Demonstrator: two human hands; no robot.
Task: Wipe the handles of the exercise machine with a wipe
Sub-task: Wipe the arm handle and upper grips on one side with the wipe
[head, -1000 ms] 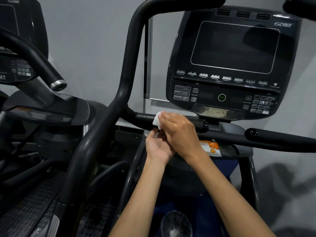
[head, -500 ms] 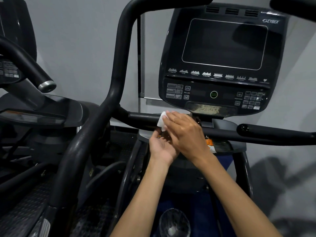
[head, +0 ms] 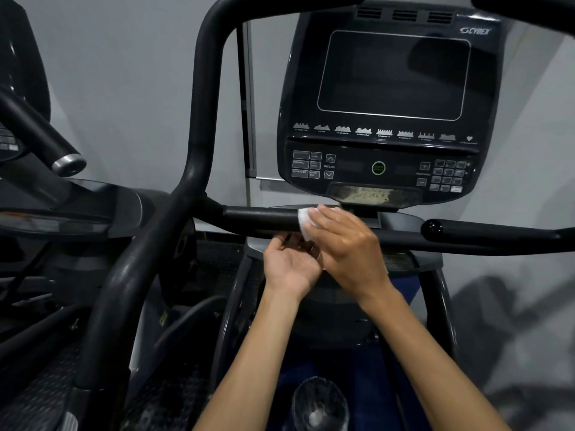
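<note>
Slid rightward, right hand (head: pixel 345 244) presses, seemingly, crumpled wipe (head: pixel 304 223) on matte handle (head: pixel 258 216).

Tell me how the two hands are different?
The right hand lies on top of the handle, pressing the white wipe on it; the left hand is under the handle, palm up, without the wipe. The right hand partly covers the left hand. Both are bare and by the same handle.
</note>
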